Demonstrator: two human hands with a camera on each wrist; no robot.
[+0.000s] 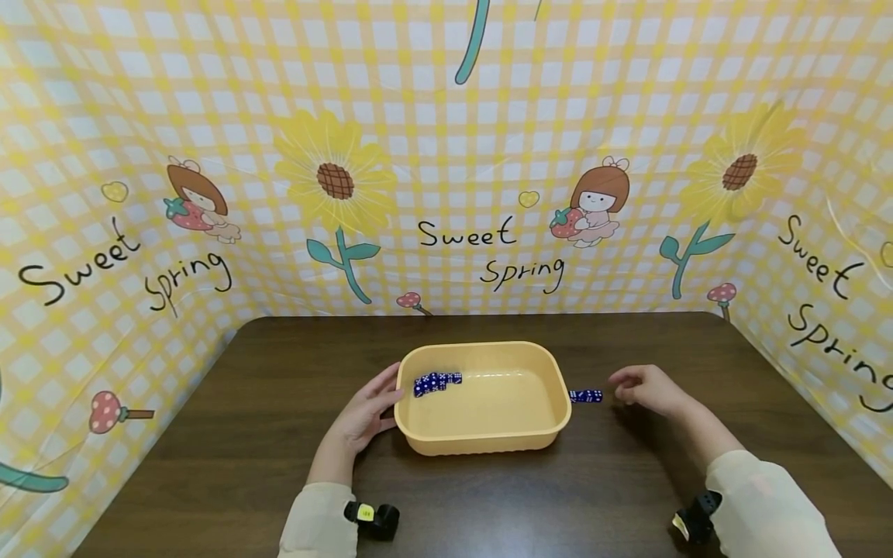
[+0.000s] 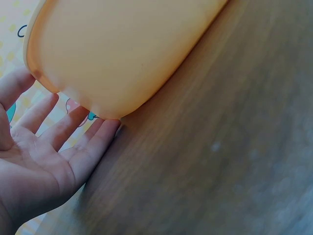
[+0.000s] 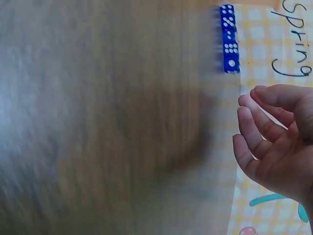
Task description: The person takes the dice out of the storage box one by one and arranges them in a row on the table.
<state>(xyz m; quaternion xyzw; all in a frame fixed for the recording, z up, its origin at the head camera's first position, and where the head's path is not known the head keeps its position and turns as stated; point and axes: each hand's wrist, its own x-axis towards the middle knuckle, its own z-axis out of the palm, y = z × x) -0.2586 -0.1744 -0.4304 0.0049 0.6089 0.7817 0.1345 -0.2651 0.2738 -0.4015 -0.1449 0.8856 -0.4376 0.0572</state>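
A yellow plastic basin [image 1: 481,443] stands on the table. My left hand [image 1: 363,411] is at its left end, thumb by the rim and the other fingers fairly straight, fingertips against the outer wall [image 2: 122,54]. Inside the basin, several blue dice [image 1: 436,383] with white pips lie clustered at the left. A short row of blue dice [image 1: 587,396] lies on the table just outside the basin's right end; the right wrist view shows these dice [image 3: 230,41] lined up end to end. To their right, my right hand [image 1: 649,390] hovers with loosely bent fingers, holding nothing.
Dark wooden table [image 1: 481,511] under everything. A yellow checked cloth [image 1: 446,155] with flowers and lettering hangs behind and along both sides. Black wrist cameras are strapped at the left sleeve [image 1: 317,523] and the right sleeve [image 1: 767,500].
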